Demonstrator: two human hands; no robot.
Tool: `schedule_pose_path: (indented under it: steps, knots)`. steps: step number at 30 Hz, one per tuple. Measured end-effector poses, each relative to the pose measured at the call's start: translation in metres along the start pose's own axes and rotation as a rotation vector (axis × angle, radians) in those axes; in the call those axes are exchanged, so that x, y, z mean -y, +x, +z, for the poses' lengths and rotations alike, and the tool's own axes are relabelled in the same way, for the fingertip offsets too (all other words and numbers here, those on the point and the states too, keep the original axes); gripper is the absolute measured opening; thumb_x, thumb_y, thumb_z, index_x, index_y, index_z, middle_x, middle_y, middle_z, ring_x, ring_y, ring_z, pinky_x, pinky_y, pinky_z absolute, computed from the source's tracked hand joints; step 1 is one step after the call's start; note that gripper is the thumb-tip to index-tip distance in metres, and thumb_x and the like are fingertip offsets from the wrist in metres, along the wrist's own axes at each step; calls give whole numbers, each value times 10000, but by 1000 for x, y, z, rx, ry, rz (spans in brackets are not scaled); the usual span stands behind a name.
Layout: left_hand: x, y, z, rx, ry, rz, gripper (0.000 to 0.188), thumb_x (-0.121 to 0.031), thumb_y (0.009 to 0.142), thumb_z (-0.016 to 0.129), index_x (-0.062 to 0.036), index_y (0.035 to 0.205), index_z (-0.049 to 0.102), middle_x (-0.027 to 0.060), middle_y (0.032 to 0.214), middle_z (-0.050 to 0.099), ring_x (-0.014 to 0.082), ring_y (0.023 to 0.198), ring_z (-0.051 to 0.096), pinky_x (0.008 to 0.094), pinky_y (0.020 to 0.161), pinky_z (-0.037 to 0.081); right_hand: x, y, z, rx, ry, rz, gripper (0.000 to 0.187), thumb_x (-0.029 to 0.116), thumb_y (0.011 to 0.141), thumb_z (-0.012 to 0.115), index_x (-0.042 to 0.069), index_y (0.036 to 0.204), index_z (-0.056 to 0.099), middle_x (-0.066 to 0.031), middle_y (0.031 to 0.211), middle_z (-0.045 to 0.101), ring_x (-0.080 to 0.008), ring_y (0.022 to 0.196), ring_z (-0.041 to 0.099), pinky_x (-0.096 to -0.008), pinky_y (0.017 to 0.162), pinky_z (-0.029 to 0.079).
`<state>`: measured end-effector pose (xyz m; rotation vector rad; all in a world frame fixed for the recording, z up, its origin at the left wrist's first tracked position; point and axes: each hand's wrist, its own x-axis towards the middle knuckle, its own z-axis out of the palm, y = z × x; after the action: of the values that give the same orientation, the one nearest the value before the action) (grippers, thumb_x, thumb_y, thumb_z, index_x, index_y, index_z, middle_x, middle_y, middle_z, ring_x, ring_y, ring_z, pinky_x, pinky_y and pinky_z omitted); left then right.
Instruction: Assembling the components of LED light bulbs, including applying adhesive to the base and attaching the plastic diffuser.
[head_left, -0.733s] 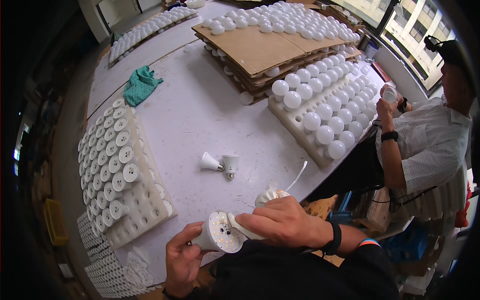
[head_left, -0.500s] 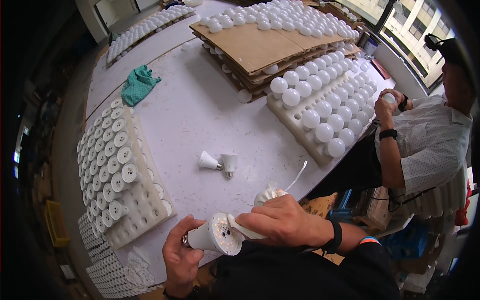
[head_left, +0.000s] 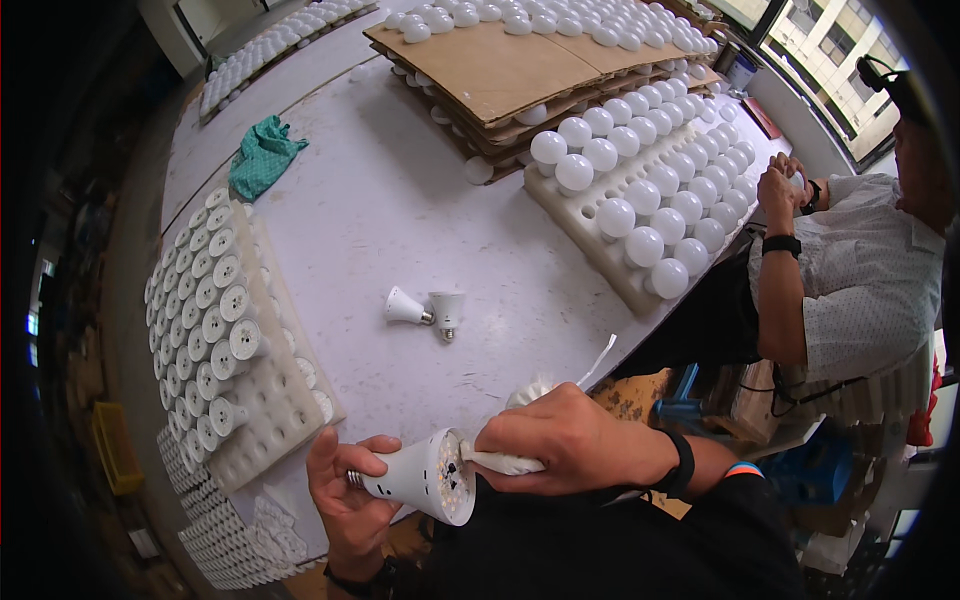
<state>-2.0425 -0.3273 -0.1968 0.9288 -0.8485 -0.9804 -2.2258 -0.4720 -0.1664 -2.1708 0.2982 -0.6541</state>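
Note:
My left hand (head_left: 352, 500) grips a white LED bulb base (head_left: 412, 482) by its screw-cap end, thumb and fingers around it. The bulb base is tilted, its open face with the LED board turned to the right. My right hand (head_left: 575, 440) is closed around a soft white bag-like thing (head_left: 505, 463) with a narrow end, which meets the rim of the open face. What kind of thing it is, I cannot make out for sure. Beyond my hands, two bulb bases lie on the table, one white (head_left: 405, 306) and one greyish-white (head_left: 447, 315).
To the left, a foam tray (head_left: 285, 425) carries rows of bulb bases. A foam tray (head_left: 580, 225) of round white bulbs stands at right, beside stacked cardboard (head_left: 500, 85) topped with more bulbs. A green cloth (head_left: 265, 157) lies far left. A co-worker (head_left: 860, 270) handles something at right.
The bulb base in my left hand has turned, its open face now more side-on. My right hand's white thing still touches the rim. The whole view has shifted slightly.

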Motion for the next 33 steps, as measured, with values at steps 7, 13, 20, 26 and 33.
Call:
schedule_pose_path:
  steps: [7, 13, 20, 26, 33]
  knots:
    - [76, 46, -12, -196, -563, -522, 393, -104, 830, 472, -25, 1206, 392, 155, 1086, 515, 249, 977, 554, 359, 816, 502, -14, -18, -30, -103, 15, 130, 183, 181, 723, 652, 80, 812, 529, -59, 615, 544, -232, 517, 551, -305, 451, 431]
    - [209, 60, -50, -123, -339, -844, 366, -198, 872, 477, -7, 1179, 419, 161, 1040, 531, 223, 923, 571, 299, 739, 521, -23, -28, -54, -120, -32, 298, 176, 222, 791, 606, 97, 906, 558, -81, 637, 556, -244, 524, 550, -305, 475, 422]
    - [216, 72, -18, -274, -11, -688, 408, -110, 851, 501, -15, 1232, 393, 136, 1108, 503, 228, 925, 563, 298, 782, 488, -26, -30, -58, -169, -82, 242, 168, 217, 811, 579, 55, 854, 594, -82, 672, 590, -233, 557, 585, -281, 505, 444]
    - [139, 45, -70, -459, 45, -400, 255, -135, 859, 493, 8, 1068, 527, 110, 947, 578, 183, 848, 584, 279, 722, 489, -19, -5, -31, -106, -119, 234, 238, 240, 759, 625, 13, 827, 602, -98, 697, 609, -190, 592, 605, -249, 549, 455]
    - [70, -21, -199, -1209, -42, 132, 256, -71, 804, 545, -50, 1054, 495, 39, 967, 540, 130, 802, 547, 255, 639, 453, -6, 16, 3, -133, -136, 98, 214, 51, 669, 665, 29, 873, 600, -105, 757, 626, -187, 634, 617, -250, 581, 464]
